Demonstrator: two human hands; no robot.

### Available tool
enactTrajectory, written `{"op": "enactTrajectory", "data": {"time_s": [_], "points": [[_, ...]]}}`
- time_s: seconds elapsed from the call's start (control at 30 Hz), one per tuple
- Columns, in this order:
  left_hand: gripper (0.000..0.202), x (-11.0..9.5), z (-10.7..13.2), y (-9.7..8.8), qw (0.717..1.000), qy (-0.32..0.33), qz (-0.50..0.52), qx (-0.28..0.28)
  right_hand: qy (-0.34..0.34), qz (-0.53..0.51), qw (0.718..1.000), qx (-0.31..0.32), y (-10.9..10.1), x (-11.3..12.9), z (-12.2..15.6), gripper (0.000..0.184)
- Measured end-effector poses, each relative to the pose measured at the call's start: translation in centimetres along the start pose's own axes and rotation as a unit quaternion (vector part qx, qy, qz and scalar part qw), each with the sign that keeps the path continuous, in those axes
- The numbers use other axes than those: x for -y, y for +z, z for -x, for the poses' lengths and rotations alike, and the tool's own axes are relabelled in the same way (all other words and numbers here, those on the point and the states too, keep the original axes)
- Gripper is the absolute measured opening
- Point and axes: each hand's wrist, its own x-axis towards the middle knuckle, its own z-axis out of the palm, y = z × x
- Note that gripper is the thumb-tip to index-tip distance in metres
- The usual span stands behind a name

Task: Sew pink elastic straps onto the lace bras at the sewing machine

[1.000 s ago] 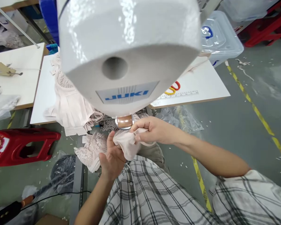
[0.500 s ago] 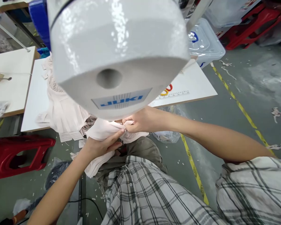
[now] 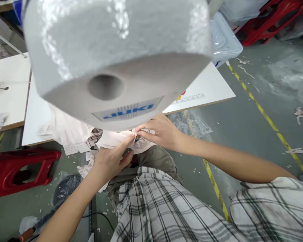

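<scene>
A large white JUKI sewing machine head [image 3: 126, 70] fills the upper middle and hides its needle area. Just below its lower edge, a pale pink garment piece [image 3: 108, 139] with lace [image 3: 141, 143] spans between my hands. My left hand [image 3: 112, 159] holds the fabric, thumb under and fingers pressed along its edge. On the other side, my right hand [image 3: 163, 131] pinches the gathered fabric close to my left fingertips. A heap of similar pale pink pieces [image 3: 69, 129] lies left of the machine, partly over the table edge.
The white table [image 3: 217, 84] carries a clear ruler [image 3: 192, 97] and the red and yellow handles of scissors [image 3: 181, 95]. A red stool [image 3: 22, 169] stands at left. Behind the table is a clear plastic box [image 3: 224, 37]. Yellow tape [image 3: 260, 109] and scraps mark the floor.
The machine head looms larger and lower-left as the view shifts. My right hand has turned, its fingers now reaching leftward more openly spread over the fabric. My left hand stays on the piece.
</scene>
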Motion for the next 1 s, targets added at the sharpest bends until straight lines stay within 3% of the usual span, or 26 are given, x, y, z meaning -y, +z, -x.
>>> {"op": "enactTrajectory", "data": {"time_s": [0.17,0.27,0.33,0.47,0.53,0.6,0.7,0.8,0.9,1.0], "points": [[0.062,-1.0,-0.4,-0.1,1.000,-0.026,0.010,-0.007,0.045,-0.047,0.997,0.042,-0.7,0.3,-1.0,0.014],[0.063,-1.5,-0.5,0.1,0.999,-0.020,-0.011,-0.023,0.038,-0.054,0.997,0.048,-0.9,0.4,-1.1,0.014],[0.062,-1.9,-0.6,0.1,0.999,-0.019,-0.026,-0.025,0.009,-0.036,0.999,0.011,-0.4,0.2,-0.4,0.014],[0.059,-2.2,-0.5,-0.3,0.999,-0.034,-0.034,-0.007,-0.124,0.014,0.988,-0.092,1.2,-0.7,1.4,0.021],[0.060,-1.7,-0.4,-0.8,0.999,-0.033,-0.023,0.009,-0.168,0.042,0.979,-0.108,1.6,-1.1,1.7,0.026],[0.059,-0.8,-0.3,-1.3,0.999,-0.011,0.005,0.035,-0.169,0.075,0.977,-0.107,1.5,-1.1,1.5,0.027],[0.053,0.6,-0.5,-2.0,0.997,0.040,0.022,0.068,-0.145,0.103,0.981,-0.083,0.9,-0.7,0.9,0.026],[0.050,0.7,-1.0,-2.4,0.997,0.049,-0.018,0.062,-0.116,0.083,0.985,-0.095,0.8,-0.1,1.1,0.026],[0.047,-0.3,-1.5,-2.3,0.998,0.012,-0.028,0.063,-0.011,-0.047,0.994,-0.102,1.4,-0.2,1.8,0.022],[0.047,-1.8,-1.6,-2.0,0.998,-0.023,-0.019,0.057,0.136,-0.235,0.960,-0.066,2.6,-1.1,1.5,0.030]]}}
